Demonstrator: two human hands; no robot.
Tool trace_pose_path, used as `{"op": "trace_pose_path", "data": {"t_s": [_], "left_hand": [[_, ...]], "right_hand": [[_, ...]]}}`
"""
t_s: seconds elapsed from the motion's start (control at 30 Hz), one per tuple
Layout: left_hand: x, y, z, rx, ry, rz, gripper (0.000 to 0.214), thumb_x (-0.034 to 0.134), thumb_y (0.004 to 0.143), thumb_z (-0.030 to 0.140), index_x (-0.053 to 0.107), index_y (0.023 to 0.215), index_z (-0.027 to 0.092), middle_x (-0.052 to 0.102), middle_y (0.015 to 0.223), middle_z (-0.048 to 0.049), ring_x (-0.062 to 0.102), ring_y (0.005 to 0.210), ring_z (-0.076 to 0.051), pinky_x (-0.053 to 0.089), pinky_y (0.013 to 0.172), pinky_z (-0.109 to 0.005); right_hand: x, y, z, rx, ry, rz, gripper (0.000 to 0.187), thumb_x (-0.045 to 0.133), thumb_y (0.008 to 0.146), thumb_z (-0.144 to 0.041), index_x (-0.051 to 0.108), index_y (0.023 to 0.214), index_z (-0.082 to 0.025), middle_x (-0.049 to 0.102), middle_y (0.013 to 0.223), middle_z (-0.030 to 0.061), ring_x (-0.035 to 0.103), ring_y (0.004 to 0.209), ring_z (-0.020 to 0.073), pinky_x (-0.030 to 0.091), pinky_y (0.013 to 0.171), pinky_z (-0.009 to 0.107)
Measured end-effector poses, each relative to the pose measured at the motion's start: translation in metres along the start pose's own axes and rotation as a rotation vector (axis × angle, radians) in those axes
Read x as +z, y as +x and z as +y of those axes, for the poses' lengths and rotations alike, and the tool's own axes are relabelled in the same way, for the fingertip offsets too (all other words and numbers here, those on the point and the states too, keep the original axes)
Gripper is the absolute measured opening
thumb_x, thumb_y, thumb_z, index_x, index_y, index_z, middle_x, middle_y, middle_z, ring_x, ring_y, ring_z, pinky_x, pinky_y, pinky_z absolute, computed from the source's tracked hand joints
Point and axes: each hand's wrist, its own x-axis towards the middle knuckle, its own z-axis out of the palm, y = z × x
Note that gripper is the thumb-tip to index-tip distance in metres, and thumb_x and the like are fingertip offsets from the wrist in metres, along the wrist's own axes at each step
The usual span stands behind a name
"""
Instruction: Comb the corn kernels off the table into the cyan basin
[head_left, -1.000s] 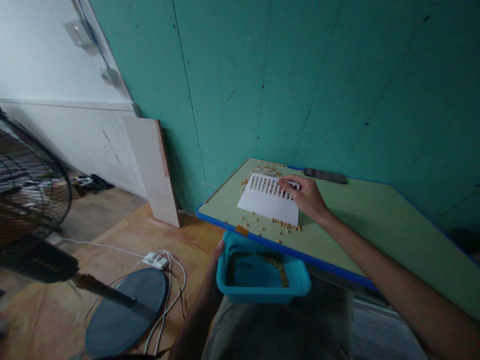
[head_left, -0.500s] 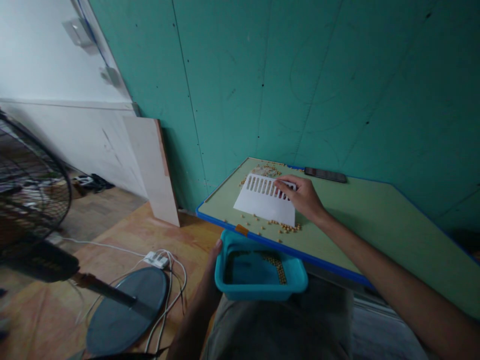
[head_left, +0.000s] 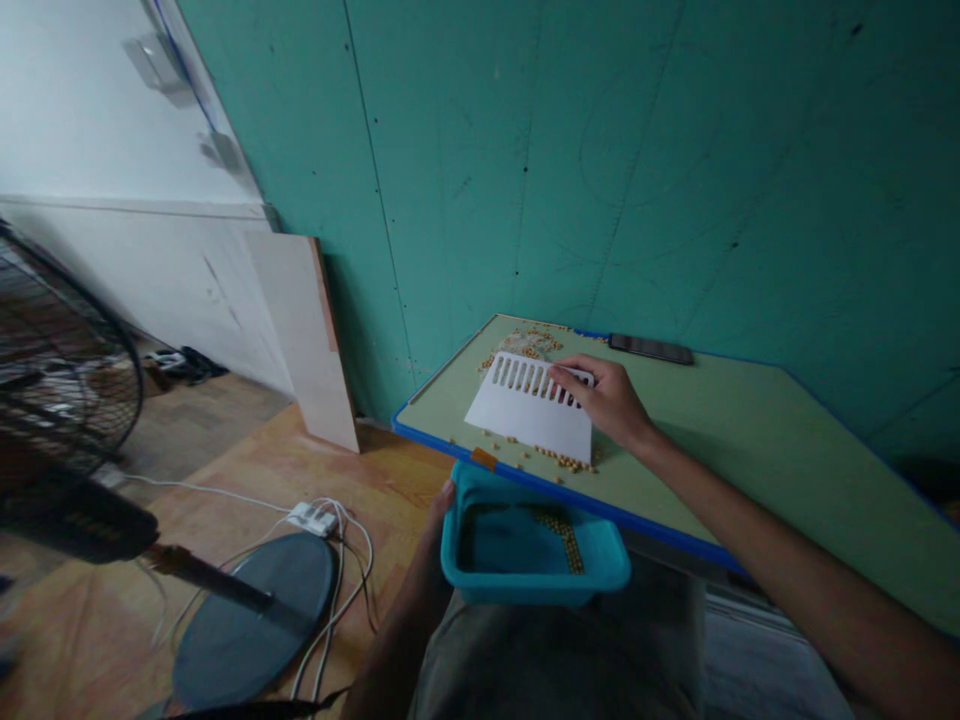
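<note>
Fan stands well left of the table. Below the table's front edge, the left hand grips the turquoise tub, thumb at its rim, other fingers hidden; pellets lie inside. On the table's left part, a tilted white slotted scraper meets yellowish pellets. The right hand pinches its upper right corner between thumb and fingers. A phone lies along the table's back edge.
</note>
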Motion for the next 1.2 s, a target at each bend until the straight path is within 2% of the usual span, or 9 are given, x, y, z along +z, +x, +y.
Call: {"op": "trace_pose_path", "data": {"t_s": [0.17,0.37,0.5,0.63,0.9,1.2], "left_hand": [[-0.009,0.005,-0.003,0.086,0.033,0.04,0.057,0.065,0.086,0.055,0.067,0.13,0.019,0.083,0.104,-0.0077,0.072,0.111,-0.03,0.048,0.109,-0.043],[-0.016,0.007,-0.005,0.125,0.039,0.042,0.046,0.063,0.089,0.055,0.074,0.116,0.019,0.083,0.103,-0.0057,0.071,0.113,-0.028,0.047,0.11,-0.039],[-0.016,0.007,-0.004,0.14,0.024,0.018,0.045,0.061,0.091,0.052,0.073,0.118,0.019,0.083,0.103,-0.0055,0.071,0.113,-0.027,0.047,0.11,-0.038],[-0.014,0.007,-0.004,0.171,0.038,0.043,0.046,0.063,0.091,0.051,0.072,0.121,0.018,0.082,0.106,-0.0056,0.071,0.113,-0.027,0.046,0.11,-0.036],[-0.003,-0.001,-0.005,0.027,-0.02,-0.01,0.058,0.062,0.09,0.052,0.063,0.136,0.017,0.082,0.109,-0.0093,0.072,0.112,-0.031,0.047,0.11,-0.043],[-0.006,0.002,-0.004,0.041,-0.03,-0.014,0.056,0.062,0.09,0.054,0.066,0.132,0.017,0.082,0.108,-0.0092,0.072,0.111,-0.031,0.048,0.109,-0.043]], "right_hand": [[-0.002,-0.004,-0.002,0.007,0.001,-0.022,0.027,0.067,0.087,-0.046,0.074,0.088,-0.02,0.072,0.077,0.0036,0.064,0.068,0.018,0.047,0.063,0.032],[-0.003,-0.006,-0.004,0.053,0.072,-0.04,0.025,0.07,0.083,-0.043,0.071,0.086,-0.019,0.074,0.081,0.0055,0.068,0.071,0.0189,0.05,0.063,0.031],[-0.004,-0.007,-0.005,0.072,0.101,-0.041,0.024,0.072,0.082,-0.042,0.07,0.084,-0.018,0.073,0.078,0.0054,0.067,0.067,0.0183,0.05,0.061,0.03],[-0.003,-0.007,-0.006,0.074,0.103,-0.059,0.024,0.071,0.082,-0.043,0.071,0.084,-0.019,0.073,0.078,0.0057,0.067,0.066,0.0181,0.05,0.06,0.03],[0.001,-0.008,-0.011,0.071,0.107,-0.069,0.024,0.07,0.082,-0.042,0.07,0.083,-0.019,0.073,0.077,0.0057,0.066,0.065,0.0178,0.05,0.059,0.03],[0.003,-0.011,-0.015,0.047,0.092,-0.081,0.023,0.069,0.083,-0.041,0.069,0.081,-0.018,0.072,0.076,0.0049,0.066,0.064,0.0168,0.049,0.059,0.029]]}}
